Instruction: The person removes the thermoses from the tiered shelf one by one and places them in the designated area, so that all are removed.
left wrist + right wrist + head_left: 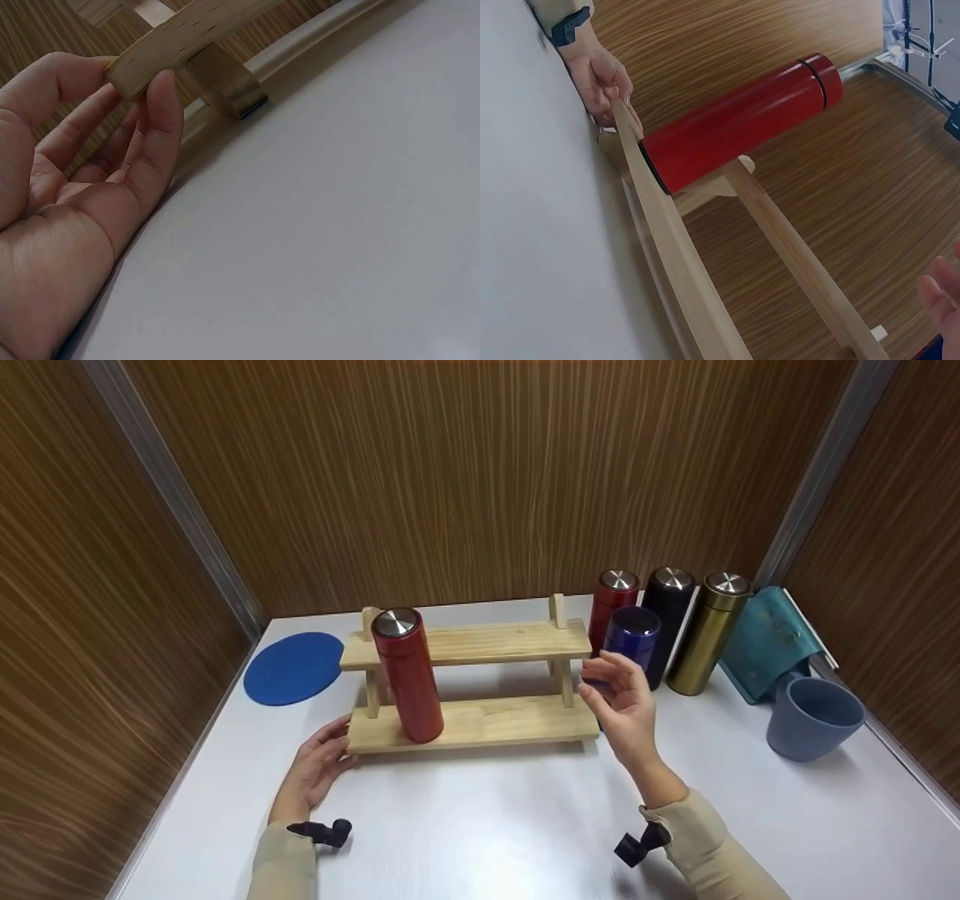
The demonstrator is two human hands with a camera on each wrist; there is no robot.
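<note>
A two-level wooden rack [510,720] stands mid-table. One red flask [409,675] with a steel lid is upright on its lower shelf, near the left end. My left hand [322,757] pinches the lower shelf's left corner; the left wrist view shows thumb and fingers of the left hand [135,79] on the board [195,30]. My right hand [619,697] hovers with loosely spread fingers by the rack's right end, just in front of a blue flask [634,637], holding nothing. From the right wrist, the red flask [735,131] and rack [667,247] show.
Behind the blue flask stand another red flask [611,604], a black one [669,607] and a gold one [709,634]. A blue cup [814,727] and a teal holder [765,641] sit at the right. A blue round mat [294,667] lies left. Wood-patterned walls enclose the table.
</note>
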